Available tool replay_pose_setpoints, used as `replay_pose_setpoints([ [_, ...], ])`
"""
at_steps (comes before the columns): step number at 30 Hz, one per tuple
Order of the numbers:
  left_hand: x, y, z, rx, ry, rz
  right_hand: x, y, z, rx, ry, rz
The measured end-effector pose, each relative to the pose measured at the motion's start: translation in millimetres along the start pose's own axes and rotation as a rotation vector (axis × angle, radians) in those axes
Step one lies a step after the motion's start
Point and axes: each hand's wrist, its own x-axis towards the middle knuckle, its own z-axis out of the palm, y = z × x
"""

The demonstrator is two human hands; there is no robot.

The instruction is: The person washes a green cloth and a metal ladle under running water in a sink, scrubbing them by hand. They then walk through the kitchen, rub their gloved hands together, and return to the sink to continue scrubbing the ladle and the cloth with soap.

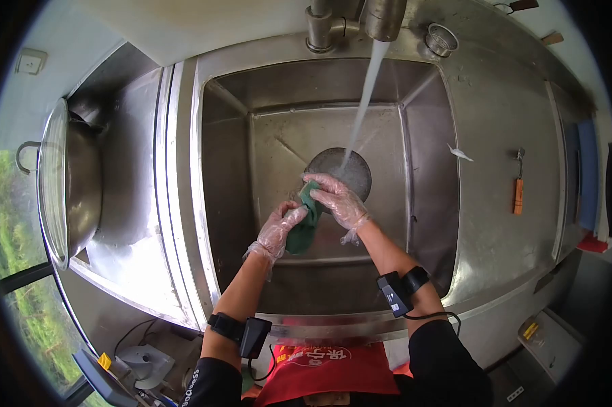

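Both hands wear clear plastic gloves and are over the steel sink (265, 146). My left hand (277, 230) is closed on the lower left side of a green cloth (302, 234), which hangs down between the hands. My right hand (340, 201) pinches the cloth's upper end, near the rim of a round dark drain (355, 176) in the sink floor. Water (366, 102) runs from the faucet (386, 19) onto the drain, just beyond my right hand.
A large pan with a glass lid (55, 183) stands at the left. On the right counter lie an orange-handled tool (518, 197) and a small white scrap (460, 153). A round metal strainer (442, 40) sits behind the sink's right corner.
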Motion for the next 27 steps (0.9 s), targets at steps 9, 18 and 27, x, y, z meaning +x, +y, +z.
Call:
replay_pose_setpoints([
  [9, -1, 4, -3, -0.003, -0.015, -0.1, 0, -4, 1, -0.192, 0.212, -0.14],
  [18, 4, -9, -5, -0.302, 0.01, -0.032, -18, -12, 4, -0.752, 0.535, -0.577],
  [27, -3, -11, -7, -0.259, -0.093, -0.03, -23, 15, -6, -0.588, 0.063, -0.163],
])
